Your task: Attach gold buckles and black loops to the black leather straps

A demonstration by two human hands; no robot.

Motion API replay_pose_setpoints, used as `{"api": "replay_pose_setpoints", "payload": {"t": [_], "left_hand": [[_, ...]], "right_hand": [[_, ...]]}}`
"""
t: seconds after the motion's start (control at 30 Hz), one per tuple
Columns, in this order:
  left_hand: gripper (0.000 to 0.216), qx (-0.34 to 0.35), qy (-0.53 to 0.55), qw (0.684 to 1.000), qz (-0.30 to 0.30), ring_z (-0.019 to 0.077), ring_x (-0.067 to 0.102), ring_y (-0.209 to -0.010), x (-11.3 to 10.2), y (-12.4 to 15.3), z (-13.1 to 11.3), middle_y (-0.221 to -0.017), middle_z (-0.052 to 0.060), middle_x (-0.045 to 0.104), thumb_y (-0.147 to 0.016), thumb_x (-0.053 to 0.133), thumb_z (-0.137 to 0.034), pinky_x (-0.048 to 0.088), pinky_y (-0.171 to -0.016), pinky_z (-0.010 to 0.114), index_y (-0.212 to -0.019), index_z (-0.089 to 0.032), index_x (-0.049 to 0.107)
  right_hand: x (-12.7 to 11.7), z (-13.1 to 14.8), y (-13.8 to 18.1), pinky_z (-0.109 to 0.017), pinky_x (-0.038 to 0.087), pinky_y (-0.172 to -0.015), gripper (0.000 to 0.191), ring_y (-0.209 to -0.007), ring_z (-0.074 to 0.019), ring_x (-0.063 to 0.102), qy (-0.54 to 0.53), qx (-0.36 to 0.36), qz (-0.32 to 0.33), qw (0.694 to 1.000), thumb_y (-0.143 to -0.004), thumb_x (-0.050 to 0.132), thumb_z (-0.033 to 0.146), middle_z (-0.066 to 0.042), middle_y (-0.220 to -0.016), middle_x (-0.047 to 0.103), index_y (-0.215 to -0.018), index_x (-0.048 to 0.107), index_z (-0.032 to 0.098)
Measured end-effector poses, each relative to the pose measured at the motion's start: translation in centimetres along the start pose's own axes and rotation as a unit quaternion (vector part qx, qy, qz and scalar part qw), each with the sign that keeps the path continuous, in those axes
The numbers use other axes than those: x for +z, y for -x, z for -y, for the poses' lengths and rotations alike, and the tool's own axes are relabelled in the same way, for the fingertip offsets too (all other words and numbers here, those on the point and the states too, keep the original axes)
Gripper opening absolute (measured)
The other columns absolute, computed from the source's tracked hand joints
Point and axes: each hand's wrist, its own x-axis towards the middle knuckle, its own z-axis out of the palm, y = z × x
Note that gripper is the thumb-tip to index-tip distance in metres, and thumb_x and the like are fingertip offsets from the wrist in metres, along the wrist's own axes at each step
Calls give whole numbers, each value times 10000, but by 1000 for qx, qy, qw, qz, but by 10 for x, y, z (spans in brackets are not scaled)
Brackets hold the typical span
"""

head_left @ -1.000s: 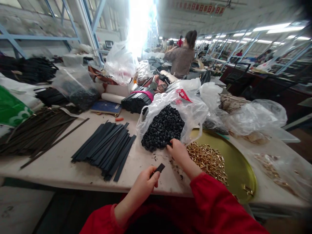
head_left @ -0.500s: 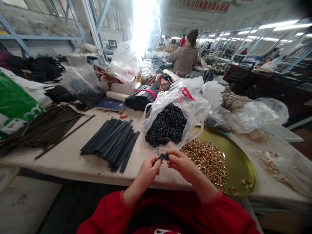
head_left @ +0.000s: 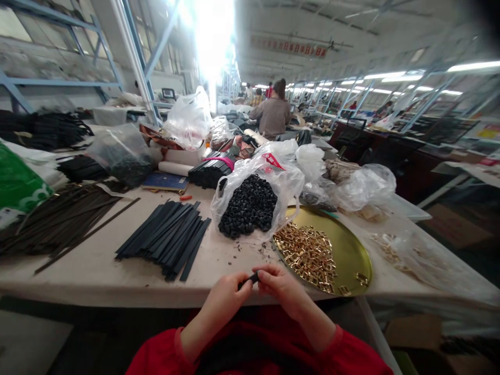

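Note:
Close to the table's front edge, a short dark strap piece (head_left: 249,280) spans the gap between my two hands. Its one end is pinched by my left hand (head_left: 226,296), and the other by the fingertips of my right hand (head_left: 276,285). Any small loop on the strap is covered by my fingers. Beyond them an open clear plastic bag (head_left: 287,200) holds a heap of small black loops (head_left: 250,207). Gold metal buckles (head_left: 307,255) are piled on a round gold tray (head_left: 351,250) right of my hands. Flat black straps (head_left: 164,237) lie fanned out on the left.
Brown straps (head_left: 66,219) spread over the table's left side, near a green package (head_left: 19,179). A blue notebook (head_left: 165,182) and a banded strap bundle (head_left: 213,171) lie farther back. More plastic bags (head_left: 365,187) crowd the right. A person (head_left: 273,114) is in the background.
My hands have come nearer to my body and lower in view, still holding the strap between them. The black loop seen at my right fingertips is now hidden. The whole view has shifted rightward.

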Motion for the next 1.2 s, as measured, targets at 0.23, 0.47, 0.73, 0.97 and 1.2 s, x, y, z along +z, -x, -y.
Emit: {"api": "replay_pose_setpoints", "payload": {"t": [0.23, 0.47, 0.73, 0.97, 1.2], "left_hand": [[255, 13, 88, 996, -9, 149, 548, -675, 5, 4, -3, -739, 12, 629, -780, 421, -205, 406, -650, 240, -996, -144, 543], [198, -5, 123, 992, -36, 139, 573, -639, 4, -2, 6, -678, -6, 629, -771, 444, -204, 406, -616, 237, -965, -163, 453], [188, -42, 26, 996, -73, 138, 533, -626, 5, -7, 20, -678, -13, 575, -744, 535, -357, 381, -588, 240, -760, -174, 493], [188, -56, 18, 997, -57, 156, 562, -675, 4, -4, 17, -733, 12, 627, -740, 557, -350, 413, -631, 251, -803, -173, 560], [282, -102, 229, 968, 30, 95, 517, -558, 7, 0, 14, -711, 0, 617, -727, 587, -381, 407, -516, 202, -854, -130, 566]], "right_hand": [[7, -8, 2, -216, 391, -540, 281, -512, -74, 483, -23, -45, -19, 999, -611, 743, 373, 26, -621, 600, -773, 654, 162], [12, -6, 8, -273, 430, -581, 404, -555, -131, 535, 1, -69, -24, 997, -664, 634, 544, -3, -592, 601, -787, 657, 159], [10, -6, 8, -172, 359, -504, 261, -534, -58, 452, -110, 70, 33, 991, -647, 717, 380, 39, -630, 533, -777, 632, 170], [4, -11, 5, -190, 354, -541, 249, -576, -73, 450, -80, 98, 70, 989, -648, 718, 351, 34, -647, 526, -707, 577, 155], [-1, -16, 4, -231, 378, -540, 302, -516, -93, 456, 107, -55, -65, 991, -725, 609, 426, 51, -552, 494, -656, 434, 190]]}}
